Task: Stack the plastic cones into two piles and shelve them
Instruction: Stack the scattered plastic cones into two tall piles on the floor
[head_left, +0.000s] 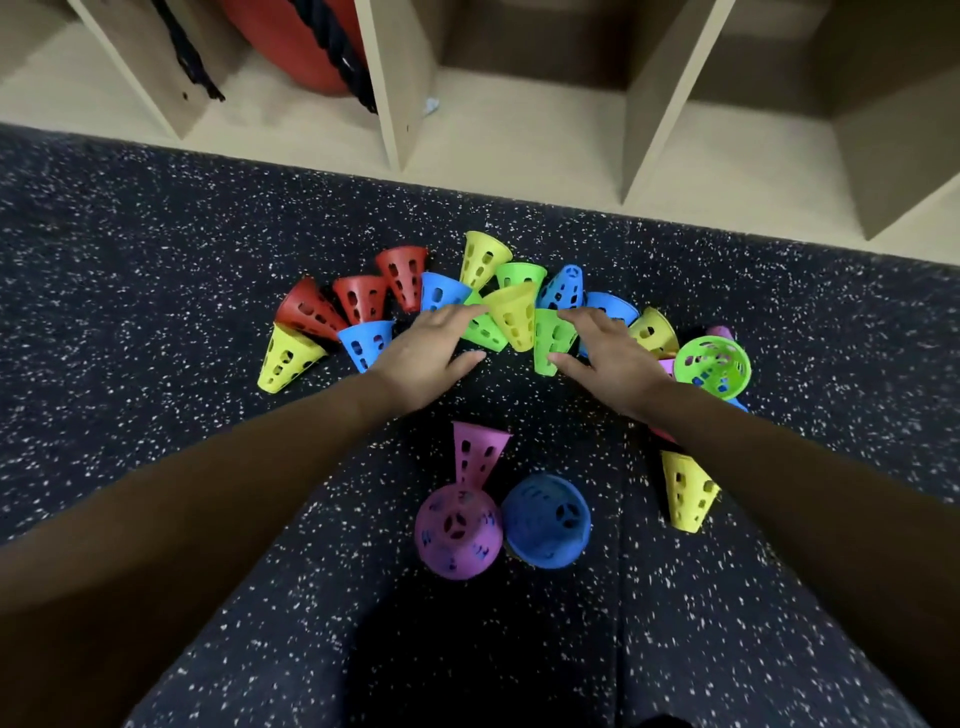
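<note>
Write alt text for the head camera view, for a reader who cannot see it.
The left hand and right hand reach, fingers extended, into a scatter of perforated plastic cones in red, blue, yellow, green and purple on a dark speckled floor. Beige shelf cubbies stand beyond them.

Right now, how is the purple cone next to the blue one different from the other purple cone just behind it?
The near purple cone stands on its wide rim, small end up; the far purple cone lies on its side, wide mouth toward the shelves. The near one shows its spoked tip; the far one shows its long side with holes. Both are purple and rest on the speckled floor.
</note>
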